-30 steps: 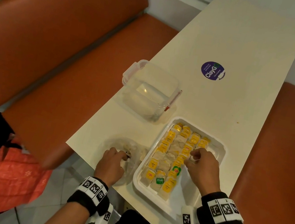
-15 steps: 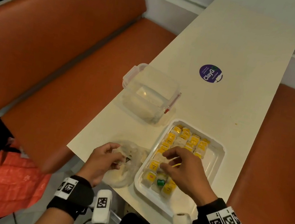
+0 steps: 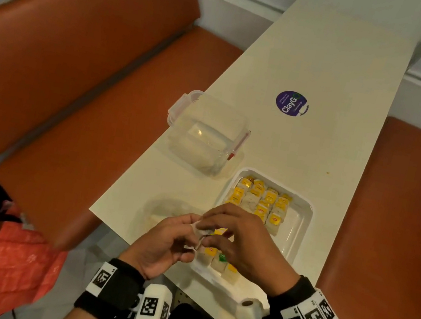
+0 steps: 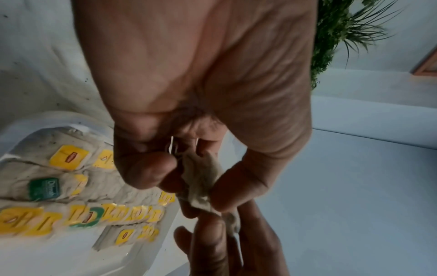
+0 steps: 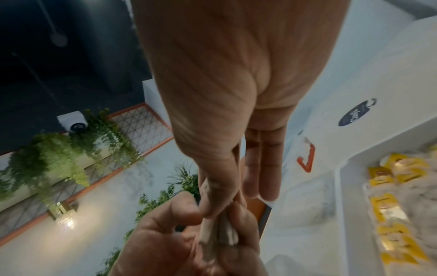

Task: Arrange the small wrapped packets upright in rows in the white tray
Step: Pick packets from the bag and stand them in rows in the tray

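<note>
A small pale wrapped packet [image 3: 198,227] hangs just above the near left rim of the white tray [image 3: 300,231]. My left hand [image 3: 192,233] pinches it between thumb and forefinger, as the left wrist view shows with the packet [image 4: 201,179]. My right hand [image 3: 209,233] meets it from the right and pinches the same packet [image 5: 220,233] at its other end. Rows of upright packets with yellow tags [image 3: 261,202] fill the tray's far and left parts; a green-tagged one [image 3: 223,257] stands near my hands. The tray's middle is hidden under my right hand.
A crumpled clear plastic bag [image 3: 164,207] lies left of the tray. A clear lidded box with a red latch [image 3: 205,133] stands behind it. A purple sticker [image 3: 292,103] is farther back. Orange benches flank the narrow table; a red bag [image 3: 8,264] sits on the floor.
My right hand left the tray's rows and came left to meet my left hand. My left hand rose from the clear bag with a packet, now pinched by both hands.
</note>
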### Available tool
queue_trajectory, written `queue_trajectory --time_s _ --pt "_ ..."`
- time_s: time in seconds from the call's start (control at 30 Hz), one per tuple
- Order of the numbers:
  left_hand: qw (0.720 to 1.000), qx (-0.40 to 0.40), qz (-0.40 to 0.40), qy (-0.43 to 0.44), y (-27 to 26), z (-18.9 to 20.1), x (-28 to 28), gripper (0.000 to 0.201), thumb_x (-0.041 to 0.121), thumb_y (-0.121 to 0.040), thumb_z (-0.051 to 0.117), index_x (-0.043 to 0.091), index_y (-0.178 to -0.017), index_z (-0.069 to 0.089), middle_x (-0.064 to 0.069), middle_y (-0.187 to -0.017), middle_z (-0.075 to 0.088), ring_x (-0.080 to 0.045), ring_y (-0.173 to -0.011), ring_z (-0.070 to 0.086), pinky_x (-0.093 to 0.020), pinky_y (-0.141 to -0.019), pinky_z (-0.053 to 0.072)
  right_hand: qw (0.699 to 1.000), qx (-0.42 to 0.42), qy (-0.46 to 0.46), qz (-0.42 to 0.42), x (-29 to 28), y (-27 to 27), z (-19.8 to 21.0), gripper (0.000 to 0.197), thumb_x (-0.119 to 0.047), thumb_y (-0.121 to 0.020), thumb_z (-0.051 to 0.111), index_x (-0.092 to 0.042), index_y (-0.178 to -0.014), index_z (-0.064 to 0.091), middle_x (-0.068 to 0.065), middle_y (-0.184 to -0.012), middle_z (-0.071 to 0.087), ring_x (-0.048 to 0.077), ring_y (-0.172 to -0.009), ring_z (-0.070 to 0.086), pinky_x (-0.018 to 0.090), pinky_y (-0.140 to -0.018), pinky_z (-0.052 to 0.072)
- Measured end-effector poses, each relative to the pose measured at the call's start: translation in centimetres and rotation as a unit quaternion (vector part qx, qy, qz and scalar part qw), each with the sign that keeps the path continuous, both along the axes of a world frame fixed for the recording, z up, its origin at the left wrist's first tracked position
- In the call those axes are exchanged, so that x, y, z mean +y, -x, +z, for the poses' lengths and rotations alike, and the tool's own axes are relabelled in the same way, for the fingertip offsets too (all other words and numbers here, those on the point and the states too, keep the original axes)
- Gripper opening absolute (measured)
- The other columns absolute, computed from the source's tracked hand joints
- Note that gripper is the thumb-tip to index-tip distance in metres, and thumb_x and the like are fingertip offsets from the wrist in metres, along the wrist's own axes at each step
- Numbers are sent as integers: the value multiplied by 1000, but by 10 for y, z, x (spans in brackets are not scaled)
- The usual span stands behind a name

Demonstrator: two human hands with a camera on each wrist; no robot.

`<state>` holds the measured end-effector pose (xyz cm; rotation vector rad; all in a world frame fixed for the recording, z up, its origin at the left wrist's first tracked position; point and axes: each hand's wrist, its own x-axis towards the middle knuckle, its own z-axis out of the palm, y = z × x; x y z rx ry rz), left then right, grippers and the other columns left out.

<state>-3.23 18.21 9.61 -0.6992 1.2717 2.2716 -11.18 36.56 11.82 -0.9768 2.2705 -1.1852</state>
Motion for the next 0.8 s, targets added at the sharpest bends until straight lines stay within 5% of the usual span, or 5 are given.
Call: queue_trajectory --time_s 0.2,0.37,0.47,0.63,0.8 --pt "998 -13 -21 -61 6 5 18 43 37 -84 72 4 -111 72 -15 -90 63 -24 -70 58 -28 -47 35 987 -116 27 -108 26 7 3 16 -21 -86 84 -28 -101 83 -13 -90 77 5 -85 72 21 -77 57" --pt "998 -34 -39 -23 19 6 35 66 69 -100 47 11 -104 79 -8 -84 63 -23 -67 61 -25 -38 38 942 -258 103 -186 41 3 5 10 -21 -93 77 -17 -102 79 3 -90 78 21 -80 77 32 -77 64" --pt "999 -29 0 29 26 -1 42 55 65 -96 56 13 -89 71 -9 -84 62 -20 -62 58 -25 -39 33 892 -350 162 -236 51 1 -1 13 -16 -95 74 -7 -104 75 17 -89 77 30 -82 76 39 -78 64" --pt "998 -3 31 51 30 -4 52 45 57 -96 63 18 -114 77 -2 -81 59 -12 -60 47 -22 -40 29 826 -443 217 -273 65 -1 -15 28 -17 -94 72 2 -115 70 23 -94 73 29 -84 73 36 -79 63" --pt "987 50 2 156 34 -8 65 31 37 -84 83 19 -110 79 -3 -71 54 -12 -56 43 -24 -41 31 804 -481 220 -272 74 -8 -26 27 -18 -96 70 0 -116 69 18 -99 75 29 -88 73 38 -85 63"
